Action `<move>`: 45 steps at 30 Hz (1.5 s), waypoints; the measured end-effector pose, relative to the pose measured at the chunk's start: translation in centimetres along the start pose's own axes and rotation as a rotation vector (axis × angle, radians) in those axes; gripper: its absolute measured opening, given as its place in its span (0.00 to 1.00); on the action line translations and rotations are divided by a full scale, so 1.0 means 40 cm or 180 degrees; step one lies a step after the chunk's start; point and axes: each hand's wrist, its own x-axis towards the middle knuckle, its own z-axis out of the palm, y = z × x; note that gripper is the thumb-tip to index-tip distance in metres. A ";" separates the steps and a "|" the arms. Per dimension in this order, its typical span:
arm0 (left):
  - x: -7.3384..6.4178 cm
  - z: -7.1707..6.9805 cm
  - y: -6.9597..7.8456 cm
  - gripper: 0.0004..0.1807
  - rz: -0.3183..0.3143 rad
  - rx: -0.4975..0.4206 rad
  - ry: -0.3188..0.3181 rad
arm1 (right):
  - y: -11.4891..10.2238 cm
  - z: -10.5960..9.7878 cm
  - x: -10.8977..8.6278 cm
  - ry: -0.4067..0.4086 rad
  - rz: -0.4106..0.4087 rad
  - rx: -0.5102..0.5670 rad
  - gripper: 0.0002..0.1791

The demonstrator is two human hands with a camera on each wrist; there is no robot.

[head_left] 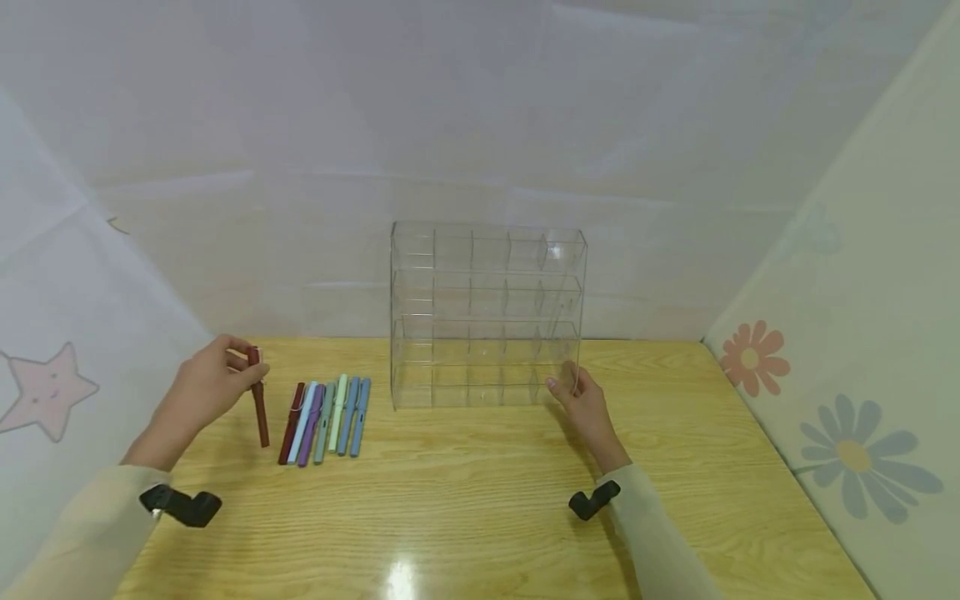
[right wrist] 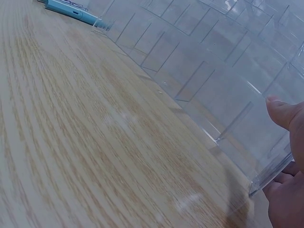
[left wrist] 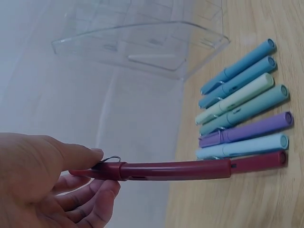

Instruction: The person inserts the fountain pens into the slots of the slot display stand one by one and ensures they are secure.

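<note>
Head view: left hand [head_left: 202,387] pinches a red pen [head_left: 260,417] beside other pens [head_left: 324,425]; right hand [head_left: 588,412] grips the clear rack [head_left: 487,365] at its lower right edge. A slack pinch could drop the pen; a tug, tip the rack.

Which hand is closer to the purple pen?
Left. The left hand is a little left of the purple pen, holding a red pen; the right hand is far to its right, holding the rack's right side.
</note>
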 end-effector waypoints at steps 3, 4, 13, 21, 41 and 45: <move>-0.004 0.005 0.020 0.34 0.0022 -0.0055 0.0066 | 0.015 0.004 0.004 0.0061 -0.0065 -0.0026 0.45; -0.005 0.007 0.024 0.33 0.0028 -0.0075 0.0089 | 0.015 0.004 0.003 0.0076 -0.0084 -0.0036 0.45; -0.007 0.019 0.044 0.31 0.0055 -0.0172 0.0176 | 0.012 0.005 0.001 0.0083 -0.0092 -0.0046 0.45; -0.009 0.030 0.069 0.33 0.0044 -0.0291 0.0138 | 0.016 0.003 0.001 0.0090 -0.0092 -0.0051 0.45; -0.026 0.043 0.153 0.27 0.0210 -0.0424 0.0044 | 0.023 0.009 0.007 0.0125 -0.0135 -0.0089 0.45; -0.029 0.047 0.166 0.28 0.0237 -0.0377 0.0032 | 0.025 0.007 0.009 0.0112 -0.0124 -0.0055 0.45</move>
